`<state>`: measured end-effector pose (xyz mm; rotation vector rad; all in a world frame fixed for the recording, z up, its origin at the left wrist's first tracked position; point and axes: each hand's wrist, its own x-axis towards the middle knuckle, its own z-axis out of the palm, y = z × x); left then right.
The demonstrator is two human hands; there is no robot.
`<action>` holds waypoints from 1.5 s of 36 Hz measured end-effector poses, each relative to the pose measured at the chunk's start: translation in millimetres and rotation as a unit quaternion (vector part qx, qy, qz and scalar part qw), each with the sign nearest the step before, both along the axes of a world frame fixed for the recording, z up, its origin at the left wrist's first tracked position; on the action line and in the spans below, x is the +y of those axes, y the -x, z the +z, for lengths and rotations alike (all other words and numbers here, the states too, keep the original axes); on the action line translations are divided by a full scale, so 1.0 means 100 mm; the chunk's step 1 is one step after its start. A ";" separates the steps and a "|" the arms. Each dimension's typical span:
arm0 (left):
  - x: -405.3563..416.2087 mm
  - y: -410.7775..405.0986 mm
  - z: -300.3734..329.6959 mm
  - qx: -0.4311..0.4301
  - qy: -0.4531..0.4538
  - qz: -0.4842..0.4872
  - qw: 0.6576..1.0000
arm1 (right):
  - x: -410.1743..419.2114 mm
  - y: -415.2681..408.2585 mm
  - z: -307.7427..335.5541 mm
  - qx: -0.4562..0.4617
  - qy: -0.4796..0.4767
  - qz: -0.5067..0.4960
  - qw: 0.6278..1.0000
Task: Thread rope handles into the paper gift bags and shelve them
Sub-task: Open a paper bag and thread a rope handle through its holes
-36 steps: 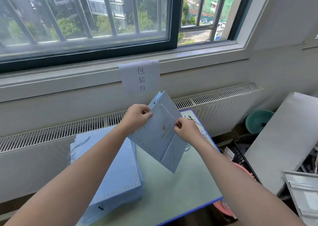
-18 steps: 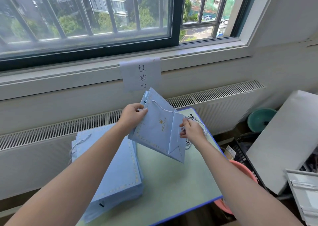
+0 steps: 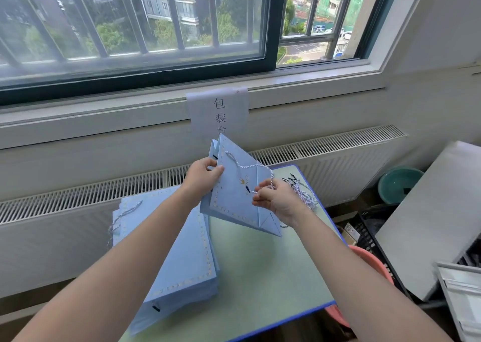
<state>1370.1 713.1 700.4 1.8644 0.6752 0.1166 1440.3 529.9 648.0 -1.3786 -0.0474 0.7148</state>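
Your left hand [image 3: 201, 179] grips the gift bag [image 3: 235, 198] by its top edge. Your right hand [image 3: 277, 201] pinches the rope handle [image 3: 256, 167] against the bag's face.

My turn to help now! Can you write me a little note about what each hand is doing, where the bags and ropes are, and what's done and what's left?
Left hand: grips the held bag by its top edge, above the table.
Right hand: pinches the rope near its free end.
Done: one rope end already sits in the bag's upper hole.
Left: thread the free end into the second hole.
Spare ropes lie at the table's far right; a bag stack lies on the left.
No shelf in view.
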 end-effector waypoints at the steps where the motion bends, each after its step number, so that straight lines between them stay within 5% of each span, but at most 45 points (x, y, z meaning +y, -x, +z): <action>1: 0.00 0.01 0.00 0.000 0.003 0.000 1.000 | 0.02 0.01 0.01 -0.004 0.009 0.009 1.000; 15: -0.03 0.06 0.04 0.002 0.013 0.000 1.000 | 0.12 0.18 0.16 -0.030 0.037 0.082 0.996; 24: -0.07 0.09 0.09 -0.002 0.075 -0.028 0.997 | 0.24 0.23 0.26 -0.180 0.148 0.068 0.970; 39: -0.10 0.12 0.08 0.004 0.062 -0.012 0.998 | 0.31 0.27 0.37 -0.281 0.250 0.101 0.921; 54: -0.18 0.10 0.06 0.023 0.036 0.024 0.999 | 0.35 0.31 0.36 -0.294 0.260 0.101 0.914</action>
